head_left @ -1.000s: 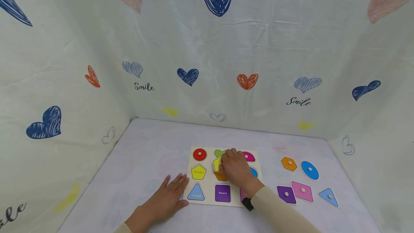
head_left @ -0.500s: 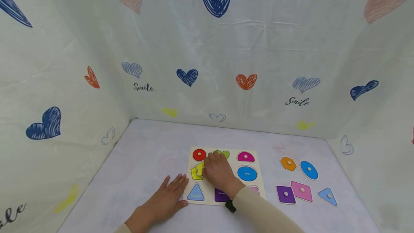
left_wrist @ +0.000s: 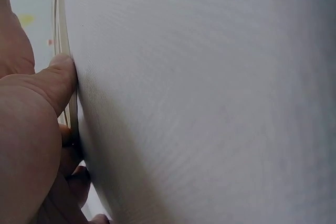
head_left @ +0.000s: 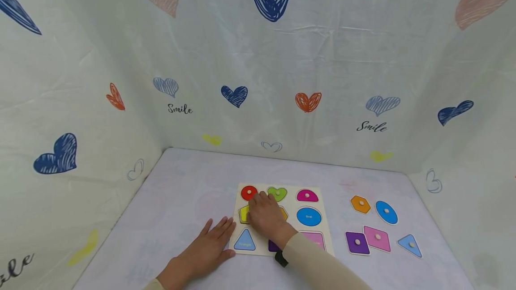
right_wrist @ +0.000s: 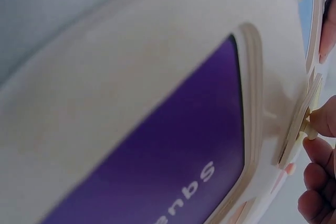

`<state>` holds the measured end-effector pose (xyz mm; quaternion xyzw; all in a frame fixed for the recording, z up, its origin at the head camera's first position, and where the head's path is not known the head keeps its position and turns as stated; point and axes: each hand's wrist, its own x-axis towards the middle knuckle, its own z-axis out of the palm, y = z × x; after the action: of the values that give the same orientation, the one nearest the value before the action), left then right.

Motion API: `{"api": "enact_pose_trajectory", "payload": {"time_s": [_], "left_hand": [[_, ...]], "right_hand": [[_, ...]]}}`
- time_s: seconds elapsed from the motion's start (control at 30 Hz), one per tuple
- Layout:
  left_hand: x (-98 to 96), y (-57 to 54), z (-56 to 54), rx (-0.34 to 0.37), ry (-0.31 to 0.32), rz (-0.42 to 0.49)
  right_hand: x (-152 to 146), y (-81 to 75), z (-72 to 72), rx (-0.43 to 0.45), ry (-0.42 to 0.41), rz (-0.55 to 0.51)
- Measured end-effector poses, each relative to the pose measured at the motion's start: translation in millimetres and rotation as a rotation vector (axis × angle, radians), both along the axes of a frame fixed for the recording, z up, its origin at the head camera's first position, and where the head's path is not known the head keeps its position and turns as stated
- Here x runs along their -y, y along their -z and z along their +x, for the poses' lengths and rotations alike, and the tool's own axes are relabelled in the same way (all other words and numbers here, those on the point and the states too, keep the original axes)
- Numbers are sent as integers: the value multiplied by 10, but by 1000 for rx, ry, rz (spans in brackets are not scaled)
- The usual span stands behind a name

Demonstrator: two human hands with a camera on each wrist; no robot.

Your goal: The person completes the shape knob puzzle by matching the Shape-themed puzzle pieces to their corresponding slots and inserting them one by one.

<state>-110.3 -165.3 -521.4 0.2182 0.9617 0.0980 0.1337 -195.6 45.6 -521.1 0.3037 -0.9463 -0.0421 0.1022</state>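
A cream shape-puzzle board [head_left: 261,240] lies on the table. My right hand [head_left: 267,216] is over its left column, partly covering a yellow pentagon piece [head_left: 243,214] at the pentagon recess. In the right wrist view, thumb and fingertips pinch the small knob [right_wrist: 308,126] of that piece, which is tilted against the board's face. My left hand [head_left: 207,246] lies flat with fingers spread at the board's left edge; the left wrist view shows its thumb [left_wrist: 64,74] against that edge. The purple square recess [right_wrist: 194,135] fills much of the right wrist view.
Red circle [head_left: 248,193], green heart [head_left: 277,194] and magenta half-circle [head_left: 307,195] pieces sit in the top row. Loose on the table at right are an orange hexagon [head_left: 360,205], blue oval [head_left: 386,213], purple square [head_left: 357,243], pink rectangle [head_left: 376,239] and blue triangle [head_left: 409,246].
My right hand has carried the yellow pentagon leftward from over the hexagon recess to the pentagon recess, uncovering the blue oval recess. My left hand has stayed in place.
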Motion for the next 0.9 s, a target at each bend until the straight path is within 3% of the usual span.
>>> {"api": "enact_pose_trajectory", "payload": {"time_s": [0.9], "left_hand": [[-14, -10, -21, 17, -15, 1]], "right_hand": [[27, 43, -4, 16, -28, 20]]}}
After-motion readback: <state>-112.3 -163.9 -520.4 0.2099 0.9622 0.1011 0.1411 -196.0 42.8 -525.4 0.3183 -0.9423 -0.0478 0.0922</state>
